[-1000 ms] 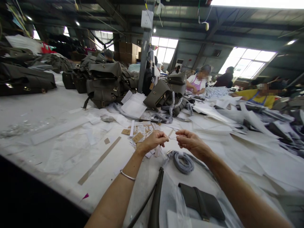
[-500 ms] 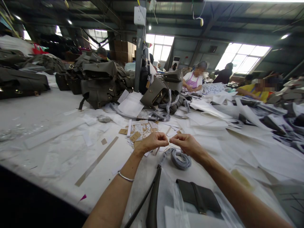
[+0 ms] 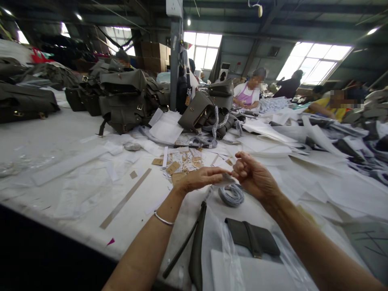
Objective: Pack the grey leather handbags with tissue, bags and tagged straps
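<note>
My left hand [image 3: 202, 179] has its fingers stretched forward and pressed together, with a small white piece like a thin tag or paper [image 3: 223, 180] held under the fingertips. Close by on the right, my right hand [image 3: 255, 176] is curled, its fingers bent near that piece's edge; what they pinch is too small to make out. Beneath both lies a coil of strap in grey-blue wrapping [image 3: 232, 196]. Nearer to me, a dark olive bag with a flap and band [image 3: 253, 238] rests in clear plastic, its dark strap [image 3: 197, 250] beside it.
Brown and white tags with strings [image 3: 178, 163] lie heaped beyond my hands. Dark bags [image 3: 124, 101] are piled behind, near a grey post [image 3: 175, 64]. White sheets [image 3: 273, 149] cover the right side. Other people work farther back, one in a purple apron [image 3: 245, 96].
My fingertips, pinched together before, have shifted: the left fingers are now straightened over a white piece, and the right hand has turned upward with curled fingers. The view has tilted slightly down.
</note>
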`<state>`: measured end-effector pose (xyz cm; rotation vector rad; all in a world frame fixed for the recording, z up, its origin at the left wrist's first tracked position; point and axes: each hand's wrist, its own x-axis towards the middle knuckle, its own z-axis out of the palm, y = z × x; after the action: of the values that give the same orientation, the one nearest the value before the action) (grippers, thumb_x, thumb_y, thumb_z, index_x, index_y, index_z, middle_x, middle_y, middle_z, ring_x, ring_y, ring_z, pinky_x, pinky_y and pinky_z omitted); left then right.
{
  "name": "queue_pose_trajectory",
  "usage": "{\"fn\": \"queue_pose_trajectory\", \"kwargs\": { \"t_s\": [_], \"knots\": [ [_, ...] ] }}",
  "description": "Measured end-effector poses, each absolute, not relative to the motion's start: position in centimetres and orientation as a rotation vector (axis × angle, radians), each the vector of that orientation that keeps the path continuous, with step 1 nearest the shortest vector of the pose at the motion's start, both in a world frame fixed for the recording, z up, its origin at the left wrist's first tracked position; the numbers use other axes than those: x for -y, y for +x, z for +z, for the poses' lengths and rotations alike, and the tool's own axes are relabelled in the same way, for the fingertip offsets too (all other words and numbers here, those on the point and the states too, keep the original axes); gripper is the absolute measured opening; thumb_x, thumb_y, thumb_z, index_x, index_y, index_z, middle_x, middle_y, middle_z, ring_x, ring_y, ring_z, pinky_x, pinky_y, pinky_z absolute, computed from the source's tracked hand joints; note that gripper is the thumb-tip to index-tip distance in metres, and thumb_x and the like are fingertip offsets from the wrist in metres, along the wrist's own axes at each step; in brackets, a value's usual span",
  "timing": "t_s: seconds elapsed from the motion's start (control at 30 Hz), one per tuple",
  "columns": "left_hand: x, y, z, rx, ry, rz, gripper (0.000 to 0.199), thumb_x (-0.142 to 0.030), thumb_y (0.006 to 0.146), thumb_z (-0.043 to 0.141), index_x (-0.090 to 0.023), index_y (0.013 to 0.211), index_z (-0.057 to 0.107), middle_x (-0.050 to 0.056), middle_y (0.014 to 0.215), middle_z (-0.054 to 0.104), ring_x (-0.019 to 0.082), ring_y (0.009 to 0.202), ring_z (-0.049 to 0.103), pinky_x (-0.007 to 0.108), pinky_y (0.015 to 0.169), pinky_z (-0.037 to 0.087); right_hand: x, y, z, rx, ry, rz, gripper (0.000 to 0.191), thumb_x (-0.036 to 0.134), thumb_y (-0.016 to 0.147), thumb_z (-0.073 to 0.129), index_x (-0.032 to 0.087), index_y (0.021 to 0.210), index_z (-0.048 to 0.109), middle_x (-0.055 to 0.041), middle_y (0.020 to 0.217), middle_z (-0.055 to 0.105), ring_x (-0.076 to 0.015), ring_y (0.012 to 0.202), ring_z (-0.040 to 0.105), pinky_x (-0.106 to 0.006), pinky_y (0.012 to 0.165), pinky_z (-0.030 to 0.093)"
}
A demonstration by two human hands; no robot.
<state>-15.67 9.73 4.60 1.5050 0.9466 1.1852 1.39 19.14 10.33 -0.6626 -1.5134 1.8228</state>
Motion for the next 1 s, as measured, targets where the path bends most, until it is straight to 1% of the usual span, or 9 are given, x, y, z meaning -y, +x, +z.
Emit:
{"fn": "queue_pose_trajectory", "kwargs": {
  "t_s": [0.07,0.13,0.23,0.3,0.47,0.6,0.73,0.87,1.0],
  "knots": [
    [-9.9,-16.4,4.4,-1.115,1.395,1.153,0.046,-0.053,0.094,0.046,-0.018,0.12,0.061,0.01,0.113,0.067,0.02,0.103,0.064,0.03,0.085,0.051,-19.1,2.0,10.5,1.696,-0.782,1.79,0.034,0.051,0.07,0.075,0.021,0.079,0.061,0.0096,0.045,0.042,-0.0053,0.036,0.03,-0.02,0.038,0.027],
    [-10.1,-17.1,3.5,-1.374,1.276,1.028,0.037,-0.046,0.094,0.044,-0.016,0.101,0.064,0.007,0.09,0.069,0.016,0.082,0.068,0.027,0.072,0.053,-19.1,2.7,10.4,2.02,-0.962,1.73,0.034,0.05,0.069,0.074,0.019,0.072,0.061,0.0083,0.042,0.044,-0.0043,0.033,0.027,-0.02,0.035,0.018],
    [-9.9,-17.2,1.1,-1.593,1.166,0.803,0.023,-0.03,0.087,0.052,-0.015,0.071,0.059,0.0,0.056,0.06,0.013,0.049,0.059,0.023,0.051,0.049,-19.0,3.2,9.1,2.528,-1.186,1.591,0.026,0.039,0.072,0.069,0.018,0.062,0.058,0.0053,0.038,0.049,-0.0049,0.029,0.029,-0.02,0.033,0.016],
    [-9.3,-16.7,-0.4,-1.597,1.127,0.732,0.021,-0.022,0.083,0.052,-0.015,0.063,0.055,-0.001,0.049,0.056,0.012,0.041,0.056,0.023,0.045,0.047,-18.6,3.2,7.5,2.733,-1.249,1.531,0.02,0.031,0.074,0.064,0.019,0.06,0.057,0.0043,0.038,0.052,-0.0056,0.027,0.03,-0.02,0.031,0.018],
    [-8.0,-14.9,-2.0,-1.568,1.046,0.793,0.011,-0.013,0.079,0.047,-0.015,0.076,0.057,-0.002,0.057,0.06,0.012,0.05,0.063,0.024,0.052,0.054,-17.9,1.7,2.7,2.652,-1.279,1.943,0.013,0.02,0.072,0.062,0.017,0.06,0.059,0.0018,0.041,0.057,-0.0064,0.025,0.034,-0.018,0.029,0.02],
    [-7.8,-14.4,-2.0,-1.567,1.058,0.891,0.016,-0.013,0.077,0.05,-0.014,0.091,0.06,-0.001,0.07,0.065,0.01,0.053,0.063,0.021,0.054,0.054,-18.3,0.6,0.7,2.408,-1.254,2.223,0.012,0.017,0.073,0.055,0.017,0.062,0.056,0.0042,0.044,0.054,-0.0061,0.03,0.037,-0.017,0.03,0.024],
    [-8.1,-14.2,-2.4,-1.606,1.138,0.951,0.026,-0.016,0.078,0.055,-0.017,0.102,0.063,0.001,0.082,0.068,0.01,0.052,0.062,0.02,0.048,0.05,-18.6,0.7,0.2,2.112,-1.161,2.414,0.005,0.02,0.076,0.054,0.018,0.072,0.053,0.0078,0.05,0.049,-0.0049,0.035,0.04,-0.015,0.036,0.034],
    [-8.2,-14.2,-2.5,-1.738,1.207,0.932,0.022,-0.012,0.077,0.049,-0.015,0.091,0.065,-0.001,0.065,0.063,0.012,0.048,0.059,0.022,0.047,0.047,-18.4,1.1,-0.2,1.921,-1.111,2.486,0.01,0.021,0.076,0.06,0.018,0.076,0.05,0.0076,0.058,0.054,-0.004,0.04,0.045,-0.015,0.041,0.039],
    [-8.0,-14.6,-2.3,-1.886,1.342,0.9,0.01,-0.01,0.072,0.054,-0.017,0.072,0.062,0.002,0.068,0.062,0.017,0.069,0.062,0.026,0.065,0.048,-18.2,1.2,-0.1,1.835,-1.108,2.579,0.017,0.022,0.073,0.067,0.017,0.073,0.05,0.0056,0.059,0.057,-0.0051,0.045,0.05,-0.016,0.045,0.043]
  ]
}}
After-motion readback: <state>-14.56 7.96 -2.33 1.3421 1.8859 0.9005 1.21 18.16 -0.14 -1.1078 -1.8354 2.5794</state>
